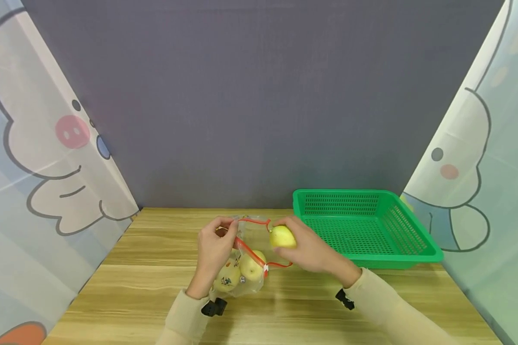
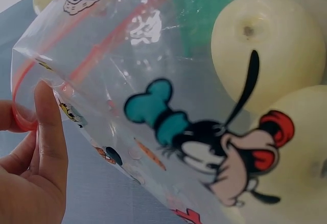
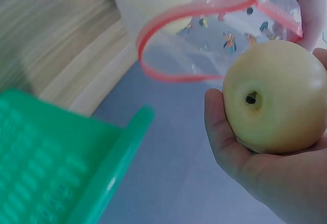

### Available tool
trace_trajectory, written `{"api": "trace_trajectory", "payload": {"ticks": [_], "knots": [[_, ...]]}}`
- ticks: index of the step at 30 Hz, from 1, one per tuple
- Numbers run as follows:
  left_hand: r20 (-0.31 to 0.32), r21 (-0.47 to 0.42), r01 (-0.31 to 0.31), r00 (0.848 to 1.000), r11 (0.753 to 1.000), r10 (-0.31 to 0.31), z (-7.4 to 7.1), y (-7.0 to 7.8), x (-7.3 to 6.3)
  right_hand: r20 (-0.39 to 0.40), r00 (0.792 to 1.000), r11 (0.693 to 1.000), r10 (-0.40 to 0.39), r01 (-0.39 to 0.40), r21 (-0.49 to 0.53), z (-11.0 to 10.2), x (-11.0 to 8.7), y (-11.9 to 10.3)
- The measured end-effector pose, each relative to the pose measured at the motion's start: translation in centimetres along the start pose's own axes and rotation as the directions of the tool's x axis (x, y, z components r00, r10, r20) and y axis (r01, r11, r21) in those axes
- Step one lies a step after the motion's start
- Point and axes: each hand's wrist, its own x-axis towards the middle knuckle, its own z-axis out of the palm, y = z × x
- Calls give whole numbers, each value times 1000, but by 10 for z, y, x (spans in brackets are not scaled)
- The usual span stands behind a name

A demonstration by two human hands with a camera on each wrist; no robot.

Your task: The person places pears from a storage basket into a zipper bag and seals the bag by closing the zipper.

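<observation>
Here: clear printed bag (image 2: 196, 144) with yellow fruit (image 1: 282, 236)

Left hand (image 1: 213, 247): thumb and finger pinch the bag's edge at its red strip (image 1: 250, 251), on the left of the mouth. Right hand (image 1: 306, 244): fingers curled round the yellow fruit, just right of the bag's parted mouth. Bagged fruits (image 1: 252, 267): two visible, pale yellow, low inside the bag. Green basket (image 1: 388, 261): slotted, right of the bag and farther back. Table (image 1: 142, 268): wood-grained, beneath the bag. Grey backdrop (image 1: 259, 105): behind the bag.
</observation>
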Motion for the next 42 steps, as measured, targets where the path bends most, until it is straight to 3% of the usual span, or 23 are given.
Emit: {"api": "trace_trajectory", "payload": {"ticks": [3,10,21,29,31,36,42], "knots": [[0,2,4,1000,1000,-4,1,-3,1,11,1000,1000,-5,5,20,7,1,-2],[-7,29,40,999,999,-40,3,-27,8,28,1000,1000,-12,12,-20,17,2,-7],[12,11,2,1000,1000,-2,0,1,0,-2,999,997,51,-51,-57,28,9,-9],[8,22,11,1000,1000,-11,1,1,0,-51,991,989,122,-126,-76,32,13,-16],[8,12,2,1000,1000,-3,1,-10,2,-65,989,987,130,-136,-82,33,15,-17],[3,-15,-21,1000,1000,21,1,-33,7,-109,992,997,69,-72,-24,32,17,-19],[-7,-15,-8,1000,1000,8,-2,-31,6,-131,991,1000,19,-18,8,28,16,-23]]}}
